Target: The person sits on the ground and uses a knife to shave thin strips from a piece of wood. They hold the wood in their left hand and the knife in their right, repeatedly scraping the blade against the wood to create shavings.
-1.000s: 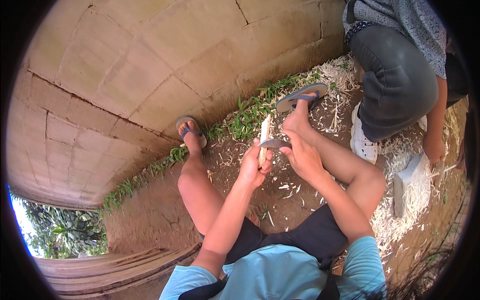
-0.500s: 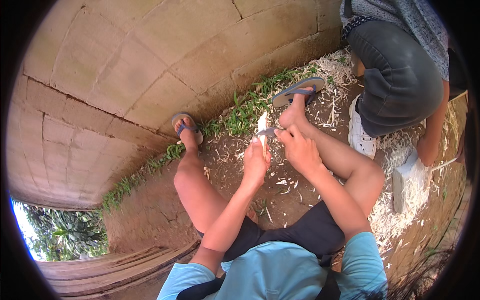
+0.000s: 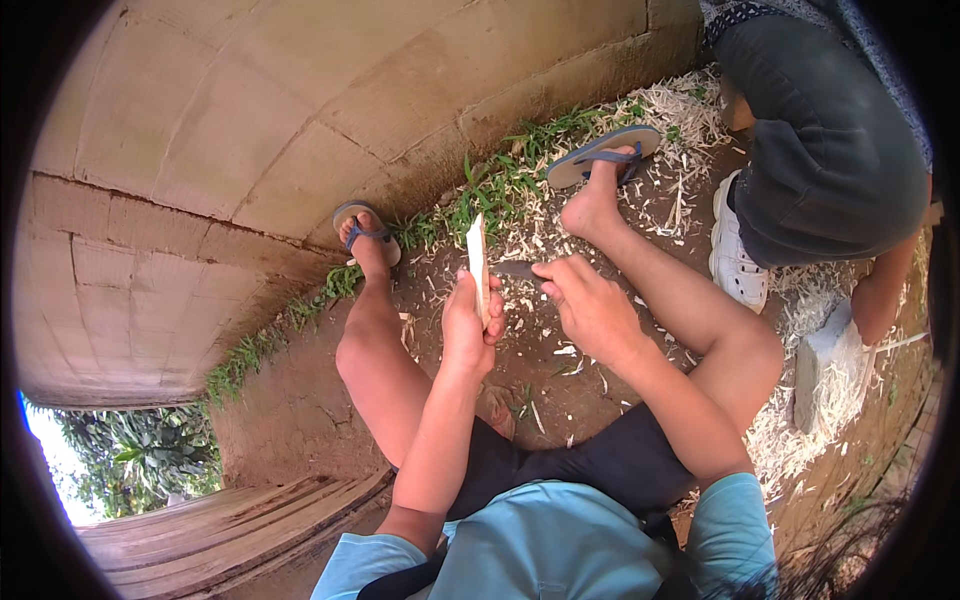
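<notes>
Closed around the lower part of a pale piece of wood (image 3: 478, 262), my left hand (image 3: 468, 325) holds it nearly upright, with its pointed, whittled end away from me. The knife (image 3: 517, 269) is in my right hand (image 3: 592, 312), its short dark blade aimed left at the wood. Its handle is hidden by my fingers. The blade tip lies close beside the wood; I cannot tell whether they touch. Both hands are above the bare ground between my legs.
A block wall (image 3: 330, 110) rises ahead and to the left, with grass (image 3: 480, 200) along its foot. Pale wood shavings (image 3: 690, 110) litter the soil. At the right crouches another person in dark trousers (image 3: 820, 150), one hand by a grey block (image 3: 822, 365). Wooden boards (image 3: 240, 520) lie lower left.
My left hand and the wood have moved left and tilted a little. The knife blade, earlier across the wood, now sits at its right side. The other person's leg appears farther right.
</notes>
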`<action>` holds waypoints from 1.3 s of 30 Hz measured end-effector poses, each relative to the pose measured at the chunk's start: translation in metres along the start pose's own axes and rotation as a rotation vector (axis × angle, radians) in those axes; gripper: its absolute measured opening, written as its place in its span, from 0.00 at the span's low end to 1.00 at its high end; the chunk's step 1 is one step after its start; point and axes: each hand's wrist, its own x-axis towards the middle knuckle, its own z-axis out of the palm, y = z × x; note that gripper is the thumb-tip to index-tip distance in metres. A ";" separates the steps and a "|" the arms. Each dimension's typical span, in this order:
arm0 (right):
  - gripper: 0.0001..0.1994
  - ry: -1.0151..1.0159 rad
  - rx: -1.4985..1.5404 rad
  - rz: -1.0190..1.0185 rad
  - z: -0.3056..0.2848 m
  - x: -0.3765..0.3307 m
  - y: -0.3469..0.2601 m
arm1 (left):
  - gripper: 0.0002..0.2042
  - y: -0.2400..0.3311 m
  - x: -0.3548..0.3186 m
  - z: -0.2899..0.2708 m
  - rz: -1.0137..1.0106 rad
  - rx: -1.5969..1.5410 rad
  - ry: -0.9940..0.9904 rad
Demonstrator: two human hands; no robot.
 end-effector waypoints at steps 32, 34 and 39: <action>0.14 -0.034 0.313 0.111 0.016 -0.009 -0.005 | 0.11 -0.025 -0.031 -0.039 0.012 0.138 0.028; 0.14 -0.092 0.287 0.093 0.021 -0.007 -0.010 | 0.11 -0.023 -0.031 -0.034 0.001 0.095 0.052; 0.13 -0.217 0.325 0.091 0.042 -0.012 0.005 | 0.12 -0.015 -0.032 -0.026 -0.047 -0.008 0.027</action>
